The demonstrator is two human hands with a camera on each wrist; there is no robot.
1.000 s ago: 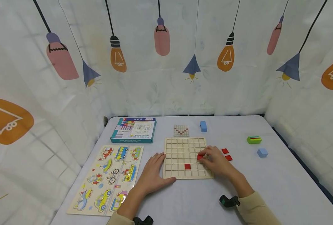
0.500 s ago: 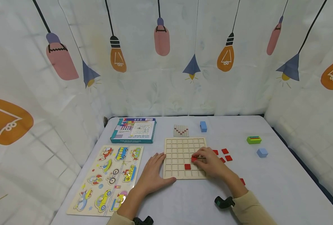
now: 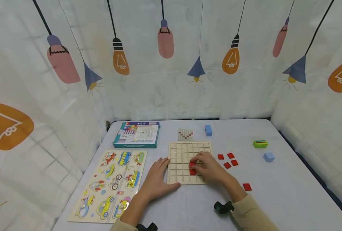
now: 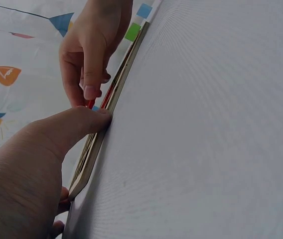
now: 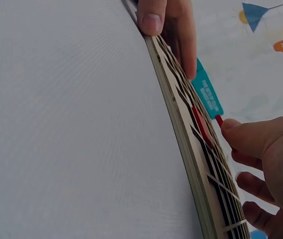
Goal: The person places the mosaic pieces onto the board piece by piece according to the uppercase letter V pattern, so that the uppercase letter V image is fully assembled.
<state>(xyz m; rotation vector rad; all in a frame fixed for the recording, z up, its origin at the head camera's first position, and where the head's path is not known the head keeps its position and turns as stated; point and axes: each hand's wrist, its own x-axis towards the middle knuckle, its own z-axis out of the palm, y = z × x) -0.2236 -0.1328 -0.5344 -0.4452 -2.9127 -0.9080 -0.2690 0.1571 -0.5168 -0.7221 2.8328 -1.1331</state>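
A wooden grid board [image 3: 176, 160] lies in the middle of the table, one red square tile [image 3: 192, 172] in a cell near its front. My left hand [image 3: 156, 176] rests on the board's left side, fingers along that edge and thumb on the near edge. With thumb and fingertips my right hand [image 3: 209, 168] pinches another red tile [image 5: 218, 119], just above the board and behind the seated tile. Behind the board lies a small pattern card [image 3: 186, 135] with a gridded design. Several loose red tiles [image 3: 227, 165] are scattered to the board's right.
A vehicle picture puzzle [image 3: 110, 183] lies at left, with a teal box [image 3: 136, 134] behind it. A blue block [image 3: 208, 130] stands behind the board. Farther right are a green block [image 3: 260, 144] and a light blue block [image 3: 269, 157]. Patterned cloth walls surround the table.
My right hand has moved left over the board with its red tile, toward the column of the seated tile. More loose tiles show behind it. My left hand has stayed put.
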